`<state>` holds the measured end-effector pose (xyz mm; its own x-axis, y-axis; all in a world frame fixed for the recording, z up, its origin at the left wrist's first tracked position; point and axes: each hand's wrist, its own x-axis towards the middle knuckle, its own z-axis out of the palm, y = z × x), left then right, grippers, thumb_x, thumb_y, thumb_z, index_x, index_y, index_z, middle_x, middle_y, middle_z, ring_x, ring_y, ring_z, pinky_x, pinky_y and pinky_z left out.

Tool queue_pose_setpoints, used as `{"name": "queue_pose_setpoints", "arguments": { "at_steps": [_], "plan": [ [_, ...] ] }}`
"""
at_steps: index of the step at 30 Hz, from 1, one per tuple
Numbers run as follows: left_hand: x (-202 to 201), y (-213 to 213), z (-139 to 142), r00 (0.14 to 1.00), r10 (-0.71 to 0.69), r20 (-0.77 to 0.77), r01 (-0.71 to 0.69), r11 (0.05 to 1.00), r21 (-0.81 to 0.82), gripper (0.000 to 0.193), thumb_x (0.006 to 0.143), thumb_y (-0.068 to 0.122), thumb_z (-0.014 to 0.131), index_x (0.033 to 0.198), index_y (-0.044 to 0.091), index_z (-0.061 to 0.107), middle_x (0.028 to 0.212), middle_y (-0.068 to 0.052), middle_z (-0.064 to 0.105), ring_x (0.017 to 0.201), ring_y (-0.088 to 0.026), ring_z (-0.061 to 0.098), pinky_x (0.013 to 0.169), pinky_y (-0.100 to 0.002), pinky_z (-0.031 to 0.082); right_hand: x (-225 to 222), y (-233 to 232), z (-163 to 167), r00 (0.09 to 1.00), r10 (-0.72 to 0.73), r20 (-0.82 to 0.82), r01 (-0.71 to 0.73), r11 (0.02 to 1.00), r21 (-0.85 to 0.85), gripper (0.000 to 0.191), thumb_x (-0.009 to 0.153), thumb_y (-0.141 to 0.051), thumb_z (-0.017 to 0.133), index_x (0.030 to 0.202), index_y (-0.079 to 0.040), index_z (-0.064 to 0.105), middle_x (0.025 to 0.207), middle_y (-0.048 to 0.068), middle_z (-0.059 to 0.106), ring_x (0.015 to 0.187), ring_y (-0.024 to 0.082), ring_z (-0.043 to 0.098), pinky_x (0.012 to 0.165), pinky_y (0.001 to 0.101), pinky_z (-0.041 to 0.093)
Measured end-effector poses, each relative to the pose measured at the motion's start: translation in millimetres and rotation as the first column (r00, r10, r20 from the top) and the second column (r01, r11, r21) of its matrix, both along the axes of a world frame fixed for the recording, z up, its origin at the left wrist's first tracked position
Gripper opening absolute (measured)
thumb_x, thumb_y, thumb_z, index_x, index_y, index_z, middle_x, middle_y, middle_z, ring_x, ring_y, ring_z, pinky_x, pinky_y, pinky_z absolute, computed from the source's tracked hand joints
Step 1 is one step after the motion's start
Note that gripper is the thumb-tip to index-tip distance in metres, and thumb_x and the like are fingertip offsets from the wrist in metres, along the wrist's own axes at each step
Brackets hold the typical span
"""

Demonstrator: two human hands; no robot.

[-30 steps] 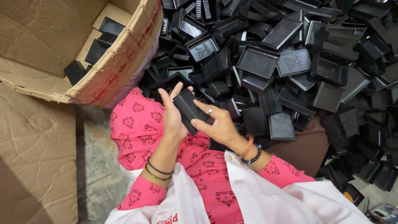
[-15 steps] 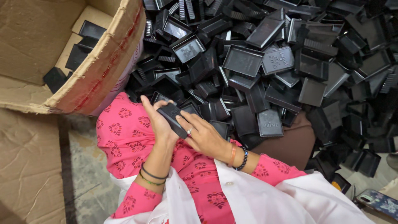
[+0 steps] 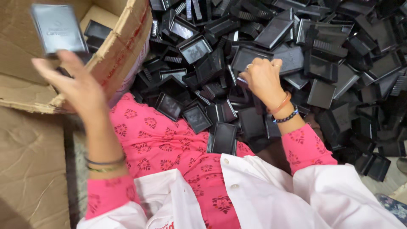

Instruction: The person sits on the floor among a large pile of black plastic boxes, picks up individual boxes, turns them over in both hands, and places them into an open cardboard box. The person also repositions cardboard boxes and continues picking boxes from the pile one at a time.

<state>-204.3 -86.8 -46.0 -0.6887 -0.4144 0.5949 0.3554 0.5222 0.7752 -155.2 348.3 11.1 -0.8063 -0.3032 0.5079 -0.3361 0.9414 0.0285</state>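
a great heap of black plastic parts [image 3: 322,46] fills the upper right and centre of the view, flat square trays and ribbed pieces lying at every angle, and it spills down onto the person's lap, where several trays rest on the pink patterned cloth [image 3: 169,140]. a big cardboard box [image 3: 123,46] stands open at the upper left, its torn rim leaning toward the heap, with a few black pieces lying inside on its floor. below the lap a white coat [image 3: 271,199] covers the person's front. the left arm rises from the lower left, forearm upright with bangles at the wrist, and the left hand [image 3: 74,82] is lifted at the box's rim with its fingers spread loosely and the palm turned away. a flat square black case [image 3: 57,27] sits just above those fingertips, over the open box; it is blurred, and whether the fingers grip it or it is loose from them cannot be told. the right arm reaches forward from the pink sleeve, wrist ringed by an orange bangle and a dark bead bracelet, and the right hand [image 3: 263,78] lies knuckles-up on the heap, fingers curled down among the trays, pinching at a black piece beneath them that is mostly hidden.
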Motion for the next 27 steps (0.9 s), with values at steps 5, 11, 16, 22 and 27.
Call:
{"name": "queue_pose_setpoints", "arguments": {
  "at_steps": [5,11,16,22,27],
  "plan": [
    [70.8,141.7,-47.1,0.740,-0.663,-0.117,0.611,0.588,0.530,0.092,0.100,0.022,0.081,0.166,0.008,0.017,0.145,-0.006,0.040,0.127,-0.017,0.046,0.098,-0.034,0.047,38.3,-48.9,11.1,0.972,0.199,0.123,-0.109,0.852,-0.511,0.013,0.096,-0.014,0.069,0.090,-0.004,0.074,0.087,0.014,0.069,0.079,0.035,0.067,0.072,0.0463,0.049],
    [91.0,162.9,-54.5,0.702,-0.687,-0.187,0.189,-0.074,0.979,0.055,0.101,0.023,0.062,0.151,0.020,0.040,0.110,-0.016,0.065,0.099,-0.031,0.065,0.092,-0.049,0.055,41.2,-87.6,-21.0,0.848,0.485,0.211,-0.206,0.670,-0.713,0.019,0.095,-0.022,0.070,0.088,-0.005,0.073,0.087,0.012,0.070,0.083,0.031,0.067,0.075,0.0414,0.053],
    [72.7,120.4,-36.2,0.676,-0.727,-0.121,-0.020,-0.182,0.983,0.030,0.092,0.011,0.058,0.121,0.016,0.058,0.118,-0.014,0.071,0.108,-0.033,0.071,0.096,-0.051,0.059,-31.0,-32.3,-36.6,0.967,-0.239,0.085,0.210,0.943,0.260,0.037,0.068,-0.043,0.076,0.081,-0.009,0.074,0.077,0.011,0.066,0.079,0.030,0.062,0.079,0.0481,0.040],
    [110.5,154.7,-27.1,0.426,-0.887,-0.179,-0.200,-0.286,0.937,0.052,0.096,0.054,0.059,0.116,0.006,0.066,0.109,-0.014,0.073,0.094,-0.027,0.071,0.086,-0.043,0.059,26.4,-24.6,14.4,0.999,-0.030,0.018,0.032,0.987,-0.158,0.009,0.090,-0.015,0.078,0.095,-0.008,0.075,0.087,0.010,0.069,0.088,0.031,0.062,0.082,0.0480,0.039],
    [99.0,176.9,-32.4,0.402,-0.889,-0.218,-0.176,-0.309,0.935,0.074,0.088,0.072,0.057,0.114,0.004,0.066,0.104,-0.011,0.072,0.091,-0.024,0.072,0.085,-0.040,0.061,91.6,-77.4,6.6,0.901,0.424,0.098,-0.324,0.803,-0.501,0.034,0.083,-0.009,0.079,0.114,-0.002,0.070,0.117,0.016,0.068,0.107,0.033,0.064,0.091,0.0447,0.049]
  ]
}}
